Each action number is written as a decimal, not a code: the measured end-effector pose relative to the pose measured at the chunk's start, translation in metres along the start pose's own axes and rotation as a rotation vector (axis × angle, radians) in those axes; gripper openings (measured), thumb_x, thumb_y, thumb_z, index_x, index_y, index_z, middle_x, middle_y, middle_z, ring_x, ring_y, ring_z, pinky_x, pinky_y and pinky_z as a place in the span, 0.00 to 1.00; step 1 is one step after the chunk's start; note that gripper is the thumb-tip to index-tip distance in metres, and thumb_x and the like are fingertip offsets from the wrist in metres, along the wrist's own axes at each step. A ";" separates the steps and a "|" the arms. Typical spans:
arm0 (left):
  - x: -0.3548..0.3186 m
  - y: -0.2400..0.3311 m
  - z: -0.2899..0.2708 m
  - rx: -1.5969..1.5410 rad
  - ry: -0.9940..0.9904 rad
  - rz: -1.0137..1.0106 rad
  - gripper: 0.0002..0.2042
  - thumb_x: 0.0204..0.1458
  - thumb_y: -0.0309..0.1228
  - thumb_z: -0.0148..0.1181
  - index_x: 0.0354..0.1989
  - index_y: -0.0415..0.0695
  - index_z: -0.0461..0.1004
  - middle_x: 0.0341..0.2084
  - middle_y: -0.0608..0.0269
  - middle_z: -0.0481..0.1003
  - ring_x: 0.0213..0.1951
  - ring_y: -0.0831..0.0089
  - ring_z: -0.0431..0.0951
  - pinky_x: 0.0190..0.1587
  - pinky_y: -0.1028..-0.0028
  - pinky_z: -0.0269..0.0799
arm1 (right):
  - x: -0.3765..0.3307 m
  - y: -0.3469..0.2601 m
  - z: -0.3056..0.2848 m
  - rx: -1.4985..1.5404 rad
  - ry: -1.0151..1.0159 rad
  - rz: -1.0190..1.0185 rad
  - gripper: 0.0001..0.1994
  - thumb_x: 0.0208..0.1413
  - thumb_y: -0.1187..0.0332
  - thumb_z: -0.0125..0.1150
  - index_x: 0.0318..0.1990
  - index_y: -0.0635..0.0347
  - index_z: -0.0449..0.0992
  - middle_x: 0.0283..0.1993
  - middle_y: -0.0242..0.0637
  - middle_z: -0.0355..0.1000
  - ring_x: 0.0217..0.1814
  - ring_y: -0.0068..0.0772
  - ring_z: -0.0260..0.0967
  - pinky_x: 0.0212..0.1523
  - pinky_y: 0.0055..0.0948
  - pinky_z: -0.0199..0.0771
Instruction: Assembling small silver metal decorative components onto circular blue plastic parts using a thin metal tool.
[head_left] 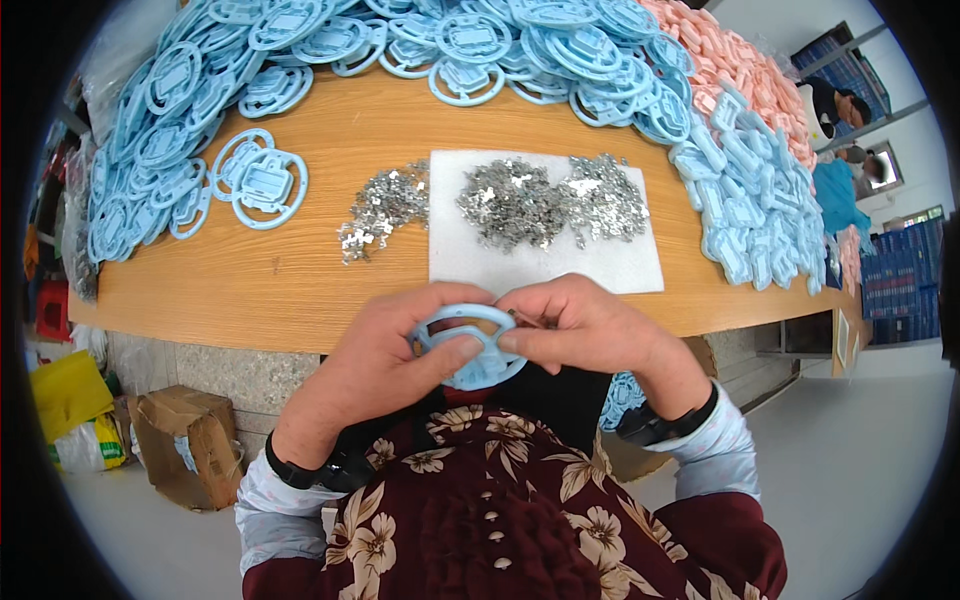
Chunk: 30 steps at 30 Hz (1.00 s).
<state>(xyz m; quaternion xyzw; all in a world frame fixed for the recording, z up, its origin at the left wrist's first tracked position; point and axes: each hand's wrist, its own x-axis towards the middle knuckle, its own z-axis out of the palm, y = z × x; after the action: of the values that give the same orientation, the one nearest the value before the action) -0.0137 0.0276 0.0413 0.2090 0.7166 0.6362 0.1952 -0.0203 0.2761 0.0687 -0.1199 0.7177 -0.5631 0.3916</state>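
Floral top (pixel 490 510): nearest.
Left hand (pixel 385 345), right hand (pixel 590 322): pinched blue wheel (pixel 483 373), seemingly unfinished.
Metal pieces (pixel 512 205): many lay far, apparently unused.

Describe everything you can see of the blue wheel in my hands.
The wheel is light blue and looks like moulded plastic: a round rim with a broad, raised middle part and an open gap above it. It is tilted, held up in front of the body by the near edge of the table. The left hand grips its left side, thumb across the face; the right hand has its thumb on the right side. The fingers hide parts of it.
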 end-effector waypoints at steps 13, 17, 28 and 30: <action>0.007 -0.039 -0.003 -0.233 0.253 -0.189 0.11 0.62 0.30 0.61 0.50 0.39 0.75 0.37 0.68 0.79 0.38 0.82 0.77 0.44 0.78 0.74 | -0.012 0.077 -0.058 -0.886 1.010 -0.139 0.09 0.57 0.71 0.66 0.44 0.62 0.80 0.34 0.41 0.77 0.32 0.31 0.74 0.35 0.31 0.74; 0.009 -0.048 -0.002 -0.335 0.282 -0.176 0.12 0.63 0.31 0.58 0.51 0.39 0.75 0.39 0.67 0.79 0.39 0.82 0.77 0.45 0.78 0.74 | -0.003 0.076 -0.047 -0.793 0.975 -0.119 0.09 0.56 0.70 0.65 0.43 0.61 0.80 0.37 0.46 0.77 0.38 0.45 0.75 0.41 0.38 0.74; 0.015 -0.052 0.008 -0.339 0.282 -0.215 0.12 0.68 0.33 0.51 0.53 0.39 0.74 0.40 0.68 0.78 0.39 0.84 0.76 0.44 0.80 0.73 | -0.002 0.092 -0.040 -0.437 1.043 -0.228 0.05 0.62 0.71 0.63 0.39 0.63 0.79 0.29 0.31 0.73 0.27 0.21 0.66 0.29 0.23 0.66; 0.015 -0.050 0.011 -0.319 0.298 -0.200 0.13 0.69 0.33 0.50 0.53 0.39 0.73 0.40 0.68 0.78 0.40 0.84 0.76 0.45 0.80 0.73 | -0.003 0.075 -0.027 -0.056 0.919 -0.204 0.06 0.64 0.69 0.63 0.41 0.62 0.78 0.27 0.20 0.67 0.25 0.08 0.56 0.25 0.14 0.54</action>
<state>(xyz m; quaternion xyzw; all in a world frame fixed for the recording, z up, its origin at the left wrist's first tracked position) -0.0231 0.0400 -0.0102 0.0075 0.6450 0.7427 0.1799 -0.0173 0.3229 0.0035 0.0615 0.8161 -0.5739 -0.0276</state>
